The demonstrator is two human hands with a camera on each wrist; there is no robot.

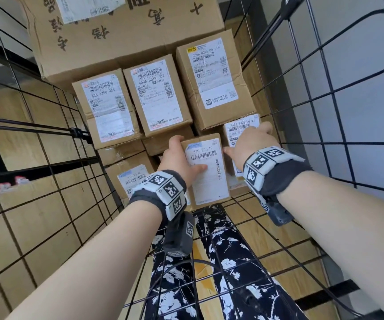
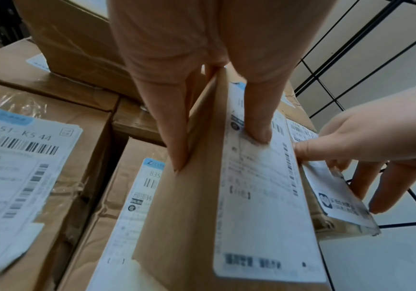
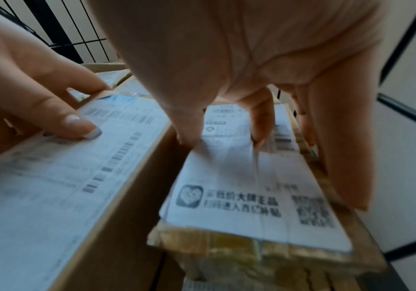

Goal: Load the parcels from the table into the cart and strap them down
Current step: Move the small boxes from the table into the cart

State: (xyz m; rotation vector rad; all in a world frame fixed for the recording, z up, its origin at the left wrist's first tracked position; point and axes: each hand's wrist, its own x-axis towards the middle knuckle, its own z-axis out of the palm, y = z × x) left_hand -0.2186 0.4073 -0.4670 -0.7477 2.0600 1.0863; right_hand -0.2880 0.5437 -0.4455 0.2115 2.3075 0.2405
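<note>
A black wire cart holds stacked cardboard parcels with white labels. My left hand grips the front middle parcel. Its thumb lies on the label and its fingers run down the left side. To the right sits a smaller taped parcel, lower than the middle parcel. My right hand holds it across its width. In the right wrist view the thumb sits at the small parcel's left edge and the fingers lie along its right side.
A large box and three labelled boxes fill the back of the cart. Another parcel lies low at the left. Black cords cross the left wire wall. Legs in floral trousers show through the near wire panel.
</note>
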